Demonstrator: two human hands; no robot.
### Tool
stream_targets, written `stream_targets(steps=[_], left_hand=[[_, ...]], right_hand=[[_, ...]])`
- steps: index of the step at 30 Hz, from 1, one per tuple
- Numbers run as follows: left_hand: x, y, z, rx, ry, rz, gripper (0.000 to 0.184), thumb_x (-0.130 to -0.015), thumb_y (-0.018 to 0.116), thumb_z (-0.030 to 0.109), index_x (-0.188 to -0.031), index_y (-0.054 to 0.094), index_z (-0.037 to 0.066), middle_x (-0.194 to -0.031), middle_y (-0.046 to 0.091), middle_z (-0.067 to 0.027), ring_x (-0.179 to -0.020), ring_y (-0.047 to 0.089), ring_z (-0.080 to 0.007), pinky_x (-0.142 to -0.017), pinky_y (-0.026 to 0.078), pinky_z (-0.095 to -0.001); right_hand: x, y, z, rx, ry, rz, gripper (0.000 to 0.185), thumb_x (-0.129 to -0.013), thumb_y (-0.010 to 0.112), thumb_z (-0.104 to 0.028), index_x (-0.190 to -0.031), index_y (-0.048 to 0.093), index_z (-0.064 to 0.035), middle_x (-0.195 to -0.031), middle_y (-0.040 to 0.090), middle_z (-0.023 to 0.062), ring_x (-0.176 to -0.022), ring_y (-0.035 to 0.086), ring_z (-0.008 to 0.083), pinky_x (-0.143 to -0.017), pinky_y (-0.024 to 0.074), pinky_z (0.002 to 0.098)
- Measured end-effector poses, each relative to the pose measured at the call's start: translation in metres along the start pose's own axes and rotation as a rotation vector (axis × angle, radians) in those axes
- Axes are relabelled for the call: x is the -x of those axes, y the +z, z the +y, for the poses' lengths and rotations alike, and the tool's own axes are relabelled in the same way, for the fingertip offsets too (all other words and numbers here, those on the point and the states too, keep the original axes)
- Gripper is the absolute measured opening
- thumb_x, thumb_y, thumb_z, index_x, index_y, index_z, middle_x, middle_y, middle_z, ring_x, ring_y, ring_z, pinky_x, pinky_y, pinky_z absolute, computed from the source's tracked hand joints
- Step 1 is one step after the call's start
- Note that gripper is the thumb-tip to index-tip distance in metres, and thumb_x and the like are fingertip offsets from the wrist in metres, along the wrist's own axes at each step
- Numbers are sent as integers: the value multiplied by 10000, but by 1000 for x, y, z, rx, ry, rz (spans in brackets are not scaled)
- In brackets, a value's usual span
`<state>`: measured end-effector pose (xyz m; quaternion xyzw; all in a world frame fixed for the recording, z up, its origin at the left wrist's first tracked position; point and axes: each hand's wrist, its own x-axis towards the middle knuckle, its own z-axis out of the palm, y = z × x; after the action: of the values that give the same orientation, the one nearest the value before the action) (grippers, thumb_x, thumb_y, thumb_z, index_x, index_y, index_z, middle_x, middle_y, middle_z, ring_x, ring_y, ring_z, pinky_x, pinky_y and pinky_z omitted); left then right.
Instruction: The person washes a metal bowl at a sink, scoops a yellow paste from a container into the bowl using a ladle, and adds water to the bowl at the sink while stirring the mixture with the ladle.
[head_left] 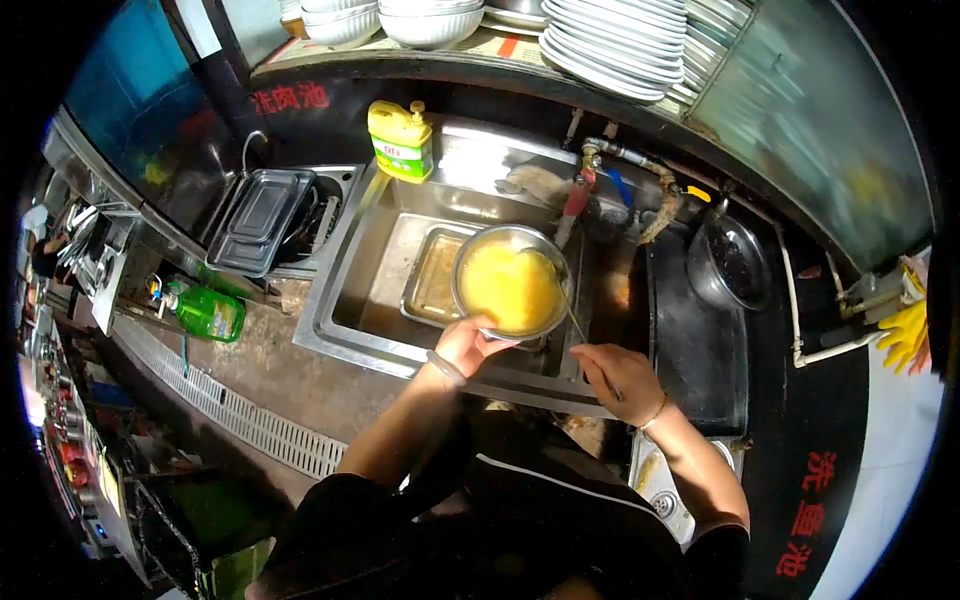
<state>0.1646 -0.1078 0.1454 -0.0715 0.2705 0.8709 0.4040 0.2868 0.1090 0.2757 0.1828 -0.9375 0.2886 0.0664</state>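
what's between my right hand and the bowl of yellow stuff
A utensil's thin handle spans the gap, running from inside the bowl to your right hand; the head view shows it.

Bare left hand (pixel 466 350): fingers partly curled
Bare right hand (pixel 622 384): curled into a grip
Bare forearms (pixel 396 426): both reach forward

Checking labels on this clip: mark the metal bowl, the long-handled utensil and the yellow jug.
Metal bowl (pixel 497 239): head view, bare inner wall on the far side.
Long-handled utensil (pixel 574 316): head view, on the thin handle.
Yellow jug (pixel 401 149): head view, front of the body.
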Motion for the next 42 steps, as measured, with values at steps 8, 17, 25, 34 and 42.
stream_targets(steps=[8,17,25,34,42], left_hand=[[1,11,-1,-19,-23,59,368,-791,478,19,-1142,442,-86,-1105,551,-199,-997,569,-309,-879,476,-431],[1,4,-2,-4,-44,-13,375,-790,489,28,-1154,446,-53,-1109,556,-174,-1023,557,-297,-881,473,-431],[3,13,5,-32,-55,-5,333,-802,489,34,-1115,463,-76,-1041,591,-190,-967,592,-284,-884,480,-423],[-3,17,6,-53,-66,-30,323,-804,487,34,-1112,475,-59,-1035,598,-171,-952,600,-268,-863,494,-405],[-3,13,14,-53,-52,-21,341,-796,487,14,-1128,466,-61,-1076,580,-173,-967,592,-271,-872,484,-425]], right_hand=[[-14,-10,-26,-935,663,259,293,-937,429,-246,-975,564,11,-805,651,120,-667,637,184,-599,490,280],[-7,5,-14,-837,411,281,289,-930,446,-226,-1081,538,3,-886,642,164,-753,639,239,-660,511,308],[3,1,13,379,-231,118,258,-827,579,-98,-1081,560,-52,-951,609,161,-786,616,303,-699,502,343],[3,27,3,-770,362,317,300,-932,443,-222,-1085,539,18,-899,644,148,-757,637,207,-687,504,303],[6,-3,3,-1117,639,352,386,-939,386,-302,-1072,500,42,-867,631,203,-741,647,253,-646,521,315]])
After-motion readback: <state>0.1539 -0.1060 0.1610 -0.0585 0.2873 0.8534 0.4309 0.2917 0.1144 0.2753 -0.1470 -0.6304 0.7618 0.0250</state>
